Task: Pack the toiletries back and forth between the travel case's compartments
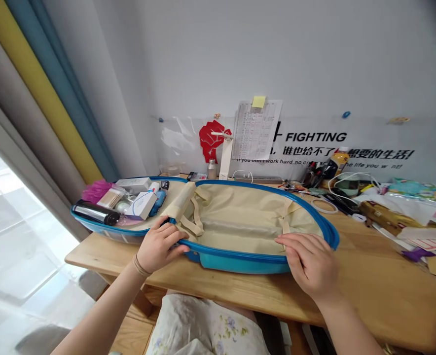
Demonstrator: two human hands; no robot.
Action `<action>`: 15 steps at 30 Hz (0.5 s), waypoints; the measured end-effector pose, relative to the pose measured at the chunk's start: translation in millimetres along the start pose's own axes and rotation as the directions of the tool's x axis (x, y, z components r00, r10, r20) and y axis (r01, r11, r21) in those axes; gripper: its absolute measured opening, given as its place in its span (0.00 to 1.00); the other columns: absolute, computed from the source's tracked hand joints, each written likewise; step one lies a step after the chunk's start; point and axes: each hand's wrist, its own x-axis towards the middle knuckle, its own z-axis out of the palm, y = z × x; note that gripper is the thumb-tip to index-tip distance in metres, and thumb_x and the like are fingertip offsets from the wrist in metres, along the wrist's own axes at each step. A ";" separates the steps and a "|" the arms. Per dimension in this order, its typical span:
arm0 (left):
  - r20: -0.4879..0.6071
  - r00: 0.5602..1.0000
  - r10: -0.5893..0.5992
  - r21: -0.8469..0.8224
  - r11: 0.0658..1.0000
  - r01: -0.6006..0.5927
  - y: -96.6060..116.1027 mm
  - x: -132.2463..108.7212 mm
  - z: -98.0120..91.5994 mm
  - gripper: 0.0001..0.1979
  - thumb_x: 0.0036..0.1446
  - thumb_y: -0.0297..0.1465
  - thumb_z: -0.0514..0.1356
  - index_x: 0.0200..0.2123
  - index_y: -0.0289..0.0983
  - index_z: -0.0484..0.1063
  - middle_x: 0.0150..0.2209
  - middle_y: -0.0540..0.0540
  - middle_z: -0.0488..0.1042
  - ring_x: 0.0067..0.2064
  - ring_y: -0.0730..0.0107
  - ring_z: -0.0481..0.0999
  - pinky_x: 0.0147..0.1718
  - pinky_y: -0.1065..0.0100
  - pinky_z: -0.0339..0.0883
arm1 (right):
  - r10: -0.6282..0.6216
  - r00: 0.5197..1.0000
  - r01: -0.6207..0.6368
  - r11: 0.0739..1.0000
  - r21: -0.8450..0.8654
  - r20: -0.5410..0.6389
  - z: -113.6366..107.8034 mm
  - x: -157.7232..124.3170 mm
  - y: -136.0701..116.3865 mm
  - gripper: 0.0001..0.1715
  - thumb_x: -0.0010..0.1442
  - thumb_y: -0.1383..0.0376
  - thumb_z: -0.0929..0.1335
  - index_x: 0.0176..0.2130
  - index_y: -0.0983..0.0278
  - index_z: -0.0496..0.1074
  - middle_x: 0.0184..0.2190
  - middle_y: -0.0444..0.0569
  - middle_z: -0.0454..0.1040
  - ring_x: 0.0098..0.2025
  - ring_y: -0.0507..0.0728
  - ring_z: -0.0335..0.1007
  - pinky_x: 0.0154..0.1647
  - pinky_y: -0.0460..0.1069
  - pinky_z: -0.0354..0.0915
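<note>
An open blue suitcase (245, 264) with beige lining lies on a wooden table. My left hand (162, 244), fingers apart, rests on its near rim at the hinge, beside the folded lining flap (181, 202). My right hand (310, 261) is at the near rim of the right half, fingertips closed at the lower end of a beige strap (286, 224); the exact grip is partly hidden. Another beige strap (194, 227) hangs loosely near the hinge. The left half holds a black cylinder (95, 212), a pink bath puff (96, 190), a white-and-blue box (142, 204) and other small items.
Behind the suitcase stand a white desk lamp (226, 158) and a small bottle (211, 169). Cables, pens, a drink bottle (338, 160) and a brown pouch (388, 219) crowd the right side. Curtains (51, 98) and a window are at left.
</note>
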 end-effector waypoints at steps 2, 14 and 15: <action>0.015 1.000 -0.022 0.000 1.000 0.022 -6.6 -5.5 -2.7 0.18 0.69 0.42 0.48 0.37 0.41 0.73 0.30 0.49 0.76 0.32 0.67 0.74 0.58 0.54 0.59 | 0.006 1.000 -0.007 0.999 0.045 0.022 2.0 -2.5 10.8 0.18 0.66 0.63 0.60 0.36 0.58 0.78 0.33 0.45 0.81 0.38 0.55 0.75 0.41 0.51 0.65; 0.101 0.985 -0.137 -0.011 0.990 0.139 -6.7 -19.2 -3.3 0.18 0.66 0.38 0.47 0.46 0.42 0.75 0.44 0.44 0.78 0.51 0.60 0.74 0.66 0.51 0.49 | 0.040 0.990 -0.008 0.974 0.225 -0.137 20.7 -19.3 43.4 0.22 0.68 0.63 0.56 0.35 0.60 0.75 0.32 0.48 0.78 0.38 0.57 0.75 0.41 0.54 0.66; 0.135 0.981 -0.137 -0.010 0.990 0.140 -9.1 -18.7 -8.6 0.19 0.66 0.38 0.47 0.49 0.42 0.74 0.47 0.44 0.78 0.53 0.60 0.73 0.66 0.50 0.47 | 0.048 0.988 -0.015 0.975 0.223 -0.145 21.5 -21.4 43.2 0.22 0.68 0.63 0.56 0.35 0.60 0.75 0.33 0.49 0.78 0.39 0.57 0.75 0.42 0.54 0.66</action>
